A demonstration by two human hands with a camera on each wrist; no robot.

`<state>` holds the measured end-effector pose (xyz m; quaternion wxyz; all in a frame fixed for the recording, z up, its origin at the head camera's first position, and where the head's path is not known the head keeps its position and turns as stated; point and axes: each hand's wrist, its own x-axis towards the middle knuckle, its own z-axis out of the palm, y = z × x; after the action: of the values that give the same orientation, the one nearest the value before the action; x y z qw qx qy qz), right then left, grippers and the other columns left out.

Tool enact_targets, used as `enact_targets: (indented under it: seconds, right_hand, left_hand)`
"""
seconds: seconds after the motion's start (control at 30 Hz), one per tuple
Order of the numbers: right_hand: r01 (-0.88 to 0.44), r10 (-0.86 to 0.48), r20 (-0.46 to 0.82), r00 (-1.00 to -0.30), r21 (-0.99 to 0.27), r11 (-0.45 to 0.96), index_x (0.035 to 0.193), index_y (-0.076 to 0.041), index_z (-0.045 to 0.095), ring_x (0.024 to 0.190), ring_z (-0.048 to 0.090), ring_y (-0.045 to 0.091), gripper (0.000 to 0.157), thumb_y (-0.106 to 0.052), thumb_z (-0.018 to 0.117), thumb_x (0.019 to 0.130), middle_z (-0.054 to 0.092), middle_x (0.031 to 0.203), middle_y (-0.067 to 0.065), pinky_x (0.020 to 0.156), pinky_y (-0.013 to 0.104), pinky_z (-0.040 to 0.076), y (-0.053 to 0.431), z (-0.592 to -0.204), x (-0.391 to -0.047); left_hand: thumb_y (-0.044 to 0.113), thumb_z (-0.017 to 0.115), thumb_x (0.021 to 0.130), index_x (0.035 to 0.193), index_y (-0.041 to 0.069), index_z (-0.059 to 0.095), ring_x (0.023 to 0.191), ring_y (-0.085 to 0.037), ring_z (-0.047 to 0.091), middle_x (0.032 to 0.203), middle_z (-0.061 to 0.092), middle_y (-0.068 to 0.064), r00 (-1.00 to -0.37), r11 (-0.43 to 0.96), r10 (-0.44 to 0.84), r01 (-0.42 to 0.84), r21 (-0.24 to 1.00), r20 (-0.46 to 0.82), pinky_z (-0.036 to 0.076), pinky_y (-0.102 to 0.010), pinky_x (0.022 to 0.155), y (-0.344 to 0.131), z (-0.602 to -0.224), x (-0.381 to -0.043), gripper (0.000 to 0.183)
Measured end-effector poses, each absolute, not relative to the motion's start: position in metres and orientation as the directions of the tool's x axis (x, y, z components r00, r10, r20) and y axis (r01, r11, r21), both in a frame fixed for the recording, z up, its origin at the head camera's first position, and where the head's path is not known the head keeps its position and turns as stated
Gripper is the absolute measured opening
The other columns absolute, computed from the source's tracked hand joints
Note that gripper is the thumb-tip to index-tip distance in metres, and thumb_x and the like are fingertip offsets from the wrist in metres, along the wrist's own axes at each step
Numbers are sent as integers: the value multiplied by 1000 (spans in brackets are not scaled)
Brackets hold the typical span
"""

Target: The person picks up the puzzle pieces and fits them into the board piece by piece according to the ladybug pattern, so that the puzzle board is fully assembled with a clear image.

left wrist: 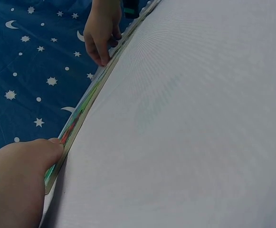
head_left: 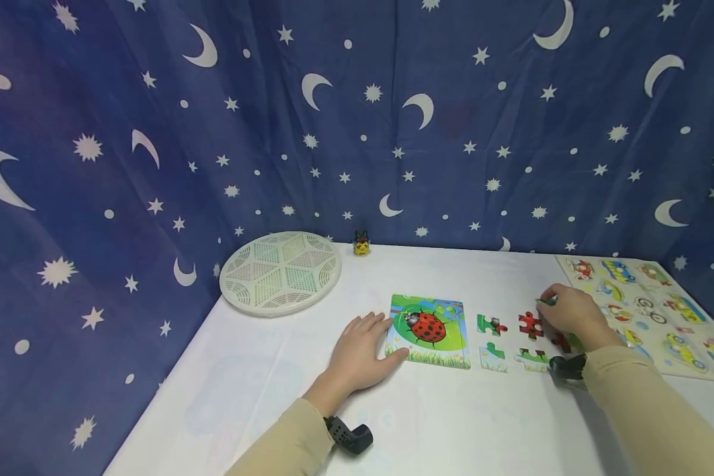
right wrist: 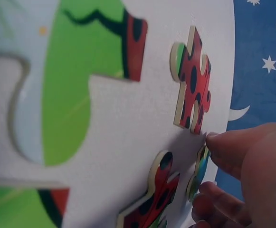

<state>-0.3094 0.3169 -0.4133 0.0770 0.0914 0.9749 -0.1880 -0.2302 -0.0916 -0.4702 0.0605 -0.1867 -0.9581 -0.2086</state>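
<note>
Plainly, the ladybird puzzle board (head_left: 428,330) is laid flat on the white table (head_left: 440,423), near the middle. It is touched at its left edge by the left grip (head_left: 363,354), whose fingers are kept fairly straight, with the thumb set apart from them near the board's lower left corner; nothing is clamped by it.

To the right of the board, loose pieces are laid out in two rows, well spaced. In the upper row, a green-and-red piece (head_left: 486,324) is followed by a red spotted piece (head_left: 531,326); in the lower, a pale green piece (head_left: 492,360) is followed by a grass-edged piece (head_left: 533,359). Another red piece (right wrist: 149,202) is partly covered in the head view by the right hand.

Just beyond these, a small blue-and-green piece (right wrist: 199,173) is pinched between thumb and fingers by the right grip (head_left: 568,311), near the table's surface; whether the piece is touching it cannot be told.

At the far right, a picture board (head_left: 654,314) printed with vehicles is placed. At the back left, a round patterned board (head_left: 282,271) is set down, with a small yellow toy (head_left: 361,246) stood to its right. Behind, a blue cloth (head_left: 357,158) with moons and stars is hung.
</note>
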Motion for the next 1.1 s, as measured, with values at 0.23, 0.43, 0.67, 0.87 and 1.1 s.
enact_targets:
  seconds: [0.23,0.43,0.67,0.87,1.1]
  right_hand:
    - [220,163,-184,-969,-358,908,120,8,53,91,52,42,40,-23,67,98,58,102,28,71,48,51,320,-413,-309]
    - [278,217,-197,-956,-377,884,126,15,45,94,52,44,55,-25,69,97,55,109,34,80,55,53,320,-413,-309]
    - [300,242,-197,-950,-369,880,127,20,44,95,52,45,64,-30,70,95,54,110,36,82,57,54,323,-416,-310]
    - [273,232,-150,-961,-392,879,129,17,43,98,51,47,68,-33,72,93,51,113,36,83,58,54,327,-421,-309]
    - [247,208,-136,-969,-428,869,136,10,41,103,52,50,59,-25,66,96,51,120,38,88,64,53,325,-424,-308]
  left_hand:
    - [63,54,96,150,14,54,147,-26,37,155,49,-6,-919,843,335,391,370,207,22,-43,125,-92,-470,-229,73]
    - [63,54,96,150,15,53,148,-26,36,155,48,-5,-920,842,336,389,373,200,20,-42,125,-92,-470,-229,73]
    - [64,53,96,150,15,53,148,-25,36,156,48,-5,-921,845,336,387,370,196,21,-43,125,-92,-471,-230,73]
    - [64,54,96,150,14,54,147,-26,37,155,49,-6,-919,843,338,392,368,203,22,-43,125,-92,-470,-229,73]
    - [64,54,96,150,14,54,148,-26,37,156,48,-6,-921,843,335,386,375,198,21,-42,125,-91,-469,-228,73]
